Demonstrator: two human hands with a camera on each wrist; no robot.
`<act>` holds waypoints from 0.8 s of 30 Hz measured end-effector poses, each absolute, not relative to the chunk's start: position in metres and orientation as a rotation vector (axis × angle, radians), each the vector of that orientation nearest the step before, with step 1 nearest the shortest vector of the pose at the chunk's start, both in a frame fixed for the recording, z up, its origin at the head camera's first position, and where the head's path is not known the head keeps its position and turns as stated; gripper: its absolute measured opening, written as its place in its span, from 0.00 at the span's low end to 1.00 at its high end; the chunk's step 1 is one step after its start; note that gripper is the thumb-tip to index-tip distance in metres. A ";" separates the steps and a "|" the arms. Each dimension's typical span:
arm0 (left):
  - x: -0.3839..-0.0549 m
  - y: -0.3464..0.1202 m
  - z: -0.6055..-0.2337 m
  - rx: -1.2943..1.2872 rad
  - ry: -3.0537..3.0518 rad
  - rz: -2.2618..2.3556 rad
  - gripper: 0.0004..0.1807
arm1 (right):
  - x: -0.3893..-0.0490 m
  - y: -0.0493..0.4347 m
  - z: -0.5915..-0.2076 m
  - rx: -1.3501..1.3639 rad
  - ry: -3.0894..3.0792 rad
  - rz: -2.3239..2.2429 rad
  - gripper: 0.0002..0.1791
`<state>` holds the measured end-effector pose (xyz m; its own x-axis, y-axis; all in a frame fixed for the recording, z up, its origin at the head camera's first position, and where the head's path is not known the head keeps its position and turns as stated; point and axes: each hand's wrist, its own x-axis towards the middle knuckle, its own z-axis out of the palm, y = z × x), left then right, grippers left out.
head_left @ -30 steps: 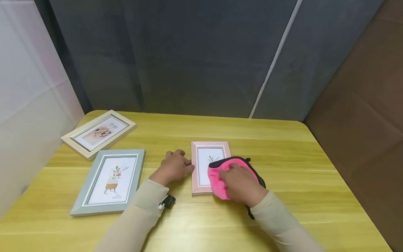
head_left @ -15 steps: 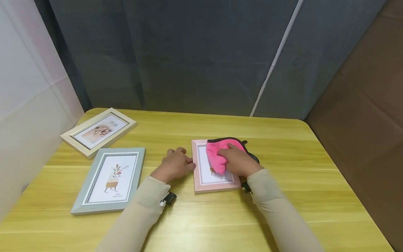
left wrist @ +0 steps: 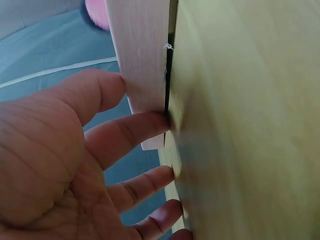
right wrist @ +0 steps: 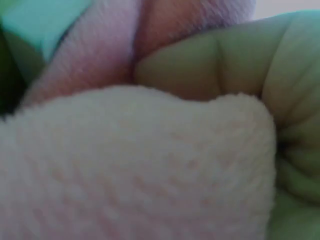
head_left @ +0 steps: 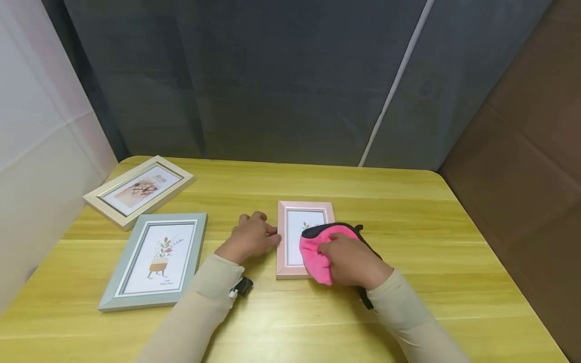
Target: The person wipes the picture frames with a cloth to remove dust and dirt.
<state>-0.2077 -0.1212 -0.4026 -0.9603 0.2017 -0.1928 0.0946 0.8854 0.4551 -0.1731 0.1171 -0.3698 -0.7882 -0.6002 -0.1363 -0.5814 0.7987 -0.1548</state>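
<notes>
A pink picture frame (head_left: 282, 242) lies face up on the table, with a plant picture under its front. At its left edge rests my left hand (head_left: 251, 238); in the left wrist view the thumb and index finger touch the frame's side (left wrist: 142, 55), while the other fingertips reach the tabletop. My right hand (head_left: 351, 261) grips a bunched pink cleaning cloth (head_left: 314, 259) with black edging, over the frame's lower right part. Fluffy cloth (right wrist: 135, 165) fills most of the right wrist view, tucked against the curled fingers. The covered part of the picture is hidden.
To the left lie a grey-green picture frame (head_left: 122, 262) and, behind it, a cream picture frame (head_left: 113, 214). The wooden table (head_left: 454, 282) ends at a dark curtain (head_left: 281, 91), with a pale wall on the left and a brown one on the right.
My right hand has swept the cloth up toward the pink frame's top, then back down to its lower right. My left hand has stayed at the frame's left edge.
</notes>
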 end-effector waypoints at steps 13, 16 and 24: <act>-0.209 -0.119 -0.406 0.200 2.820 0.665 0.21 | -0.244 0.166 -0.378 -0.854 2.826 -0.801 0.33; -0.208 -0.117 -0.406 0.190 2.826 0.680 0.20 | -0.241 0.206 -0.368 -0.883 3.044 -0.836 0.35; -0.210 -0.126 -0.414 0.252 2.842 0.751 0.19 | -0.245 0.283 -0.393 -0.607 3.320 -0.517 0.28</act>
